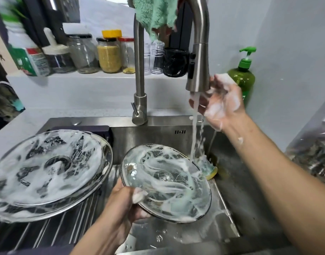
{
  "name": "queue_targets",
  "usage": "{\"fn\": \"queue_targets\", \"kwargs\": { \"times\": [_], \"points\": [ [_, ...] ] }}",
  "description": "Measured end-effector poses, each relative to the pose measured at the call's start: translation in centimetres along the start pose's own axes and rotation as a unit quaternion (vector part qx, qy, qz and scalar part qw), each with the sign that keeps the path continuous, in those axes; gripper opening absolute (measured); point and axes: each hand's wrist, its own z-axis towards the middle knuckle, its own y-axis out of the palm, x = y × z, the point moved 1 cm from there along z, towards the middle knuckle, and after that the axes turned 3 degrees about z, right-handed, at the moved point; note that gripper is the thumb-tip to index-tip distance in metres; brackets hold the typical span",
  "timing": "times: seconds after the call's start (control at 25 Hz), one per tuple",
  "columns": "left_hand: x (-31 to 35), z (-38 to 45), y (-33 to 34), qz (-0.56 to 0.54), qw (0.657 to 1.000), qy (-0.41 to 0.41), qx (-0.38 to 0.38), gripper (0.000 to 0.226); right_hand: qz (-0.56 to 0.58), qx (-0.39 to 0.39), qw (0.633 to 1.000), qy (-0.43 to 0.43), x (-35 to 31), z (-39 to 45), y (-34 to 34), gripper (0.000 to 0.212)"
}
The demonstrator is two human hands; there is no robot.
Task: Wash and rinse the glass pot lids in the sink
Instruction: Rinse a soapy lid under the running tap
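My left hand [121, 205] grips the near rim of a small soapy glass lid [167, 183], held tilted over the steel sink [231, 190]. A larger glass lid [47, 172], smeared with foam, lies inside-up on the drying rack at the left. My right hand [220, 103], covered in suds, is raised beside the faucet head [198, 67] with fingers spread in the running water, holding nothing. The stream falls past the small lid's far edge onto a green and yellow sponge [208, 168] in the basin.
A roll-up drying rack [53, 230] covers the sink's left half. Jars and bottles line the ledge behind. A green soap pump bottle [243, 74] stands right of the faucet. A green cloth [156, 13] hangs over the faucet neck. A bag of items [314, 153] lies at far right.
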Motion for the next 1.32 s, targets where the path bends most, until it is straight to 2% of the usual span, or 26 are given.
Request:
{"fn": "queue_targets", "kwargs": {
  "times": [0.12, 0.28, 0.4, 0.48, 0.52, 0.56, 0.64, 0.68, 0.72, 0.8, 0.84, 0.88, 0.96, 1.0, 1.08, 1.12, 1.16, 1.2, 1.24, 1.28, 1.32],
  "points": [
    [-0.1, 0.1, -0.1, -0.009, 1.0, 0.001, -0.006, 0.035, -0.017, -0.002, 0.999, 0.027, 3.0, -0.2, -0.3, 0.035],
    [-0.2, 0.4, -0.2, -0.008, 1.0, -0.006, 0.0, 0.039, -0.114, 0.044, 0.983, 0.137, 7.7, 1.6, -0.8, 0.041],
    [-0.1, 0.4, -0.1, -0.005, 1.0, -0.008, 0.001, 0.039, -0.211, 0.049, 0.957, 0.193, 9.9, 2.7, -2.2, 0.028],
    [0.1, 0.0, 0.2, -0.01, 1.0, -0.006, -0.004, 0.037, -0.269, 0.025, 0.935, 0.228, 10.4, 3.0, -2.7, 0.02],
    [0.2, -0.1, 0.3, -0.014, 1.0, -0.004, -0.003, 0.037, -0.345, 0.005, 0.91, 0.23, 10.4, 3.1, -2.7, 0.014],
    [0.3, -0.2, 0.3, -0.016, 1.0, -0.003, -0.001, 0.038, -0.464, -0.013, 0.861, 0.209, 10.3, 3.1, -2.9, 0.009],
    [0.3, -0.2, 0.3, -0.015, 1.0, -0.003, -0.002, 0.039, -0.688, -0.028, 0.715, 0.118, 9.9, 2.5, -3.2, 0.021],
    [0.4, -0.2, 0.3, -0.013, 1.0, -0.001, -0.005, 0.039, -0.743, -0.044, 0.663, 0.076, 9.6, 1.7, -3.0, 0.023],
    [0.4, -0.2, 0.2, -0.012, 1.0, 0.002, -0.007, 0.039, -0.772, -0.067, 0.631, 0.035, 9.5, 0.9, -3.0, 0.022],
    [0.4, -0.1, 0.2, -0.015, 1.0, 0.005, -0.007, 0.042, -0.788, -0.104, 0.605, -0.05, 9.3, -0.6, -3.2, 0.028],
    [0.4, -0.2, 0.3, -0.018, 1.0, 0.005, -0.006, 0.043, -0.774, -0.113, 0.617, -0.082, 9.3, -1.2, -3.4, 0.031],
    [0.5, -0.3, 0.4, -0.021, 1.0, 0.005, -0.004, 0.044, -0.74, -0.113, 0.656, -0.096, 9.2, -1.7, -3.6, 0.032],
    [0.7, -0.6, 0.3, -0.021, 1.0, 0.007, -0.002, 0.045, -0.642, -0.07, 0.763, -0.038, 9.2, -2.5, -4.4, 0.033],
    [0.8, -0.7, 0.4, -0.022, 1.0, 0.005, -0.002, 0.044, -0.619, -0.038, 0.784, 0.012, 9.3, -3.1, -5.2, 0.034],
    [1.2, -1.1, 0.6, -0.038, 0.999, -0.004, -0.005, 0.041, -0.644, 0.029, 0.757, 0.108, 9.6, -4.6, -7.4, 0.043],
    [1.5, -1.4, 0.6, -0.049, 0.999, -0.014, -0.008, 0.039, -0.625, 0.063, 0.763, 0.153, 9.6, -5.4, -8.6, 0.047],
    [1.7, -1.6, 0.7, -0.059, 0.998, -0.025, -0.017, 0.035, -0.548, 0.094, 0.808, 0.192, 9.7, -6.0, -9.5, 0.044],
    [1.9, -1.8, 0.9, -0.067, 0.997, -0.035, -0.029, 0.029, -0.424, 0.121, 0.867, 0.232, 9.5, -6.4, -10.1, 0.037],
    [2.1, -1.9, 1.1, -0.072, 0.995, -0.045, -0.042, 0.024, -0.292, 0.129, 0.91, 0.266, 9.2, -6.9, -10.5, 0.03],
    [2.3, -1.8, 1.4, -0.07, 0.995, -0.057, -0.05, 0.023, -0.189, 0.13, 0.933, 0.277, 8.9, -7.1, -10.8, 0.027],
    [2.4, -1.6, 1.6, -0.058, 0.995, -0.067, -0.052, 0.022, -0.138, 0.126, 0.943, 0.276, 8.6, -7.0, -11.2, 0.028]
  ]
}}
